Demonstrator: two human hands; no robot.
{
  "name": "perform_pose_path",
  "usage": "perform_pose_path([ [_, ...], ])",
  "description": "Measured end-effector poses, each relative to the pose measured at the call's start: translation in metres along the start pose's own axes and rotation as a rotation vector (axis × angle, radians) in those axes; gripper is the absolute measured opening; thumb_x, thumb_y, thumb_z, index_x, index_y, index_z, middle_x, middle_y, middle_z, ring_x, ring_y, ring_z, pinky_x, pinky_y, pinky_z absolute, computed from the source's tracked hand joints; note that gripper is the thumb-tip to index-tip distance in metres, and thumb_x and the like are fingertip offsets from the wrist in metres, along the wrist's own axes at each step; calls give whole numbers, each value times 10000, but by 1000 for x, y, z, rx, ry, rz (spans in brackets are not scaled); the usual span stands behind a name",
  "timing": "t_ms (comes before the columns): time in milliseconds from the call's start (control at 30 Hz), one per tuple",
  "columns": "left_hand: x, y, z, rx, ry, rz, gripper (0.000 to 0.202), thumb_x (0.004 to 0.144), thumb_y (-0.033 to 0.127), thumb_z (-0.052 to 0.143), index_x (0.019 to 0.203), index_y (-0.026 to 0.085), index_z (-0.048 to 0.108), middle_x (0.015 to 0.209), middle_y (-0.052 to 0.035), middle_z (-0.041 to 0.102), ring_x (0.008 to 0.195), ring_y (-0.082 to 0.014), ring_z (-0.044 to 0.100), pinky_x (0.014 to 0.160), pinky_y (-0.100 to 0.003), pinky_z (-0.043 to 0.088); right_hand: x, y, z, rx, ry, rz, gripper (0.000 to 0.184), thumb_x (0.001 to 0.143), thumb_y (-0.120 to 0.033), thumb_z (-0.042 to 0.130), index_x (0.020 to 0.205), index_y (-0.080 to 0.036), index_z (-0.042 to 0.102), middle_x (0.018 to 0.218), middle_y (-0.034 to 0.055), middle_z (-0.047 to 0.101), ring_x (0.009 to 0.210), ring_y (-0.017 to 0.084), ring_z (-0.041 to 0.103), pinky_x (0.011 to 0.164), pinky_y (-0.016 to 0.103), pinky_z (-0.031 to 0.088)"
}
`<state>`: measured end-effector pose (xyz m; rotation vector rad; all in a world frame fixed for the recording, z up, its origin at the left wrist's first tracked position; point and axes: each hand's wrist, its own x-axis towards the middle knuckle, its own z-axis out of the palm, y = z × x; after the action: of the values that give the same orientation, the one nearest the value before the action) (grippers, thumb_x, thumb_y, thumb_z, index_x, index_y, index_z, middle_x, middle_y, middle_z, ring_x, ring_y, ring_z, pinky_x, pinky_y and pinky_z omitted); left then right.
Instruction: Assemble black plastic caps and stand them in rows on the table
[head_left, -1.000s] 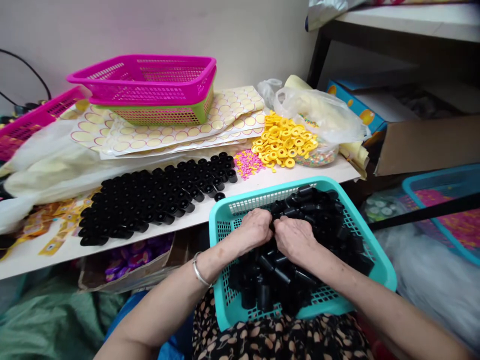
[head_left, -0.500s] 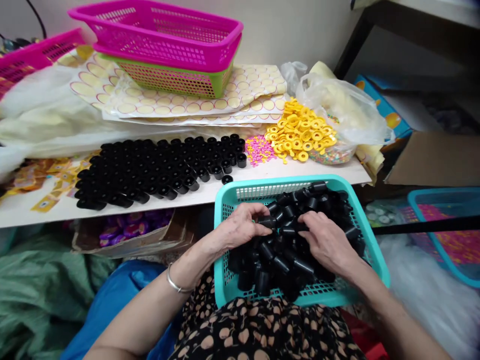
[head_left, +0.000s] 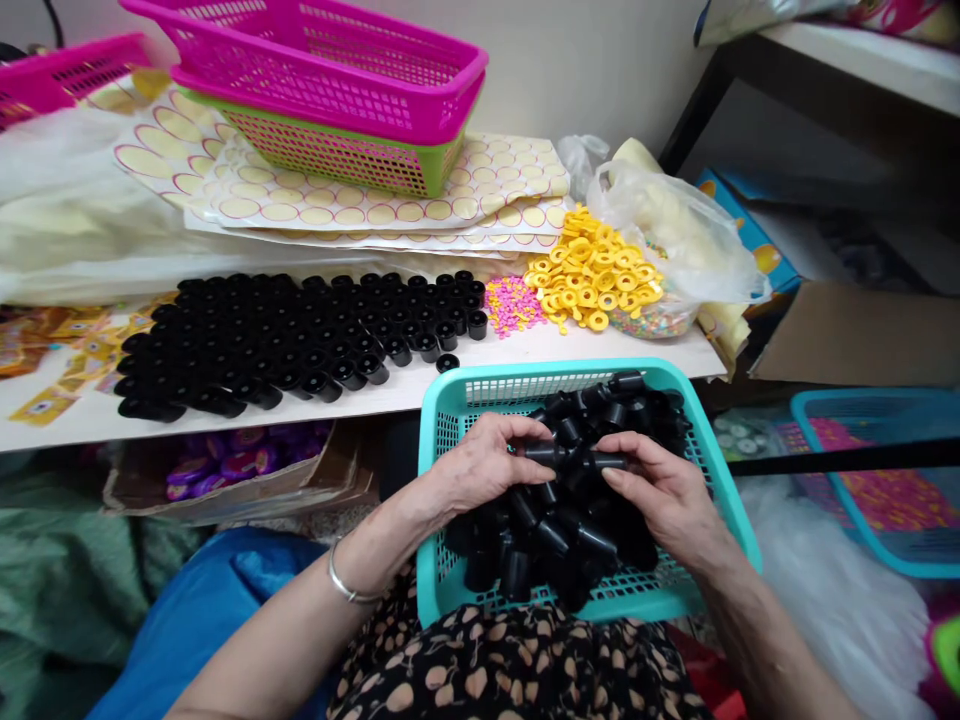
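Observation:
A turquoise plastic basket (head_left: 739,510) rests on my lap, heaped with black plastic cylinders (head_left: 551,538). Over the heap, my left hand (head_left: 491,465) pinches one black cylinder (head_left: 545,455) between thumb and fingers. Facing it, my right hand (head_left: 660,485) has thumb and fingers closed on another black cylinder (head_left: 606,461). The two held pieces point toward each other with a small gap between. On the white table, rows of upright black cylinders (head_left: 300,340) stand packed together, their open tops up.
Yellow ring pieces (head_left: 596,270) and small pink and yellow beads (head_left: 514,305) lie right of the rows. Stacked pink (head_left: 337,70) and green baskets (head_left: 352,155) sit on printed sheets (head_left: 315,205). Below the table is a cardboard box (head_left: 315,480) of purple items. A dark bar (head_left: 847,458) crosses at right.
My right hand has lifted a black cylinder from the heap and turned it toward the one in my left hand. The view has shifted slightly to the right.

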<state>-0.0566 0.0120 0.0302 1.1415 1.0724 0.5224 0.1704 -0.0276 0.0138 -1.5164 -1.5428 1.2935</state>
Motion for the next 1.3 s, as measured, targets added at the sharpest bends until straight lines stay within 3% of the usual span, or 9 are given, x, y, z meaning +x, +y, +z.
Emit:
perform_pose_path([
  [133, 4, -1, -9, -176, 65, -17, 260, 557, 158, 736, 799, 146, 641, 694, 26, 596, 641, -99, 511, 612, -228, 381, 6, 1, 0, -282, -25, -147, 150, 846, -259, 531, 974, -218, 597, 944, 37, 578, 908, 202, 506, 831, 350, 412],
  [267, 6, 0, -16, -375, 106, 0, 335, 493, 102, 747, 803, 138, 624, 737, 22, 590, 663, -88, 522, 627, -224, 413, 15, -3, 0, -326, 0, -173, 170, 833, -243, 542, 987, -220, 613, 961, 43, 589, 968, 218, 504, 882, 390, 411],
  [467, 13, 8, -14, -505, 21, -132, 284, 524, 143, 728, 752, 147, 559, 711, 18, 553, 634, -103, 534, 658, -298, 471, 25, -9, -15, 353, 279, -68, 292, 788, -345, 655, 1059, -240, 616, 999, 24, 612, 870, 169, 608, 769, 335, 519],
  [567, 29, 10, -7, -177, 75, -97, 229, 602, 233, 705, 646, 158, 493, 601, 31, 479, 555, -95, 462, 550, -261, 398, 21, -6, -23, 534, 385, 1, 302, 713, -341, 739, 969, -210, 646, 886, 16, 642, 732, 146, 647, 637, 273, 539],
  [667, 47, 12, 3, 491, 178, 172, 79, 690, 211, 621, 703, 167, 557, 654, 5, 490, 611, -128, 466, 590, -280, 375, 10, 4, -26, 536, 430, 41, 325, 684, -330, 773, 952, -187, 657, 818, 14, 661, 677, 137, 652, 606, 250, 538],
  [800, 62, 23, 23, 1096, 80, 416, 138, 815, 211, 479, 773, 176, 606, 840, -54, 535, 750, -175, 512, 658, -298, 392, -3, 23, -26, 484, 448, 57, 355, 697, -325, 773, 998, -187, 648, 818, 11, 682, 686, 136, 653, 651, 257, 542],
  [1033, 86, 31, 51, 1472, -193, 787, 310, 731, 69, 476, 1012, 176, 552, 1060, -87, 498, 855, -195, 508, 680, -294, 424, -16, 33, -28, 517, 498, 60, 345, 713, -338, 762, 1000, -189, 642, 741, -9, 682, 655, 125, 653, 670, 241, 530],
  [1200, 101, 29, 49, 1485, -234, 758, 210, 782, 69, 460, 945, 157, 559, 1015, -90, 504, 868, -188, 514, 728, -289, 439, -24, 34, -31, 594, 527, 54, 326, 707, -347, 765, 968, -190, 648, 712, -18, 673, 649, 112, 650, 628, 208, 525],
  [1300, 101, 33, 46, 1362, -276, 726, 142, 816, 219, 550, 939, 152, 572, 1055, -89, 506, 923, -197, 529, 781, -293, 451, -25, 39, -31, 642, 542, 62, 333, 704, -356, 767, 961, -186, 641, 703, -14, 676, 645, 118, 657, 621, 209, 522],
])
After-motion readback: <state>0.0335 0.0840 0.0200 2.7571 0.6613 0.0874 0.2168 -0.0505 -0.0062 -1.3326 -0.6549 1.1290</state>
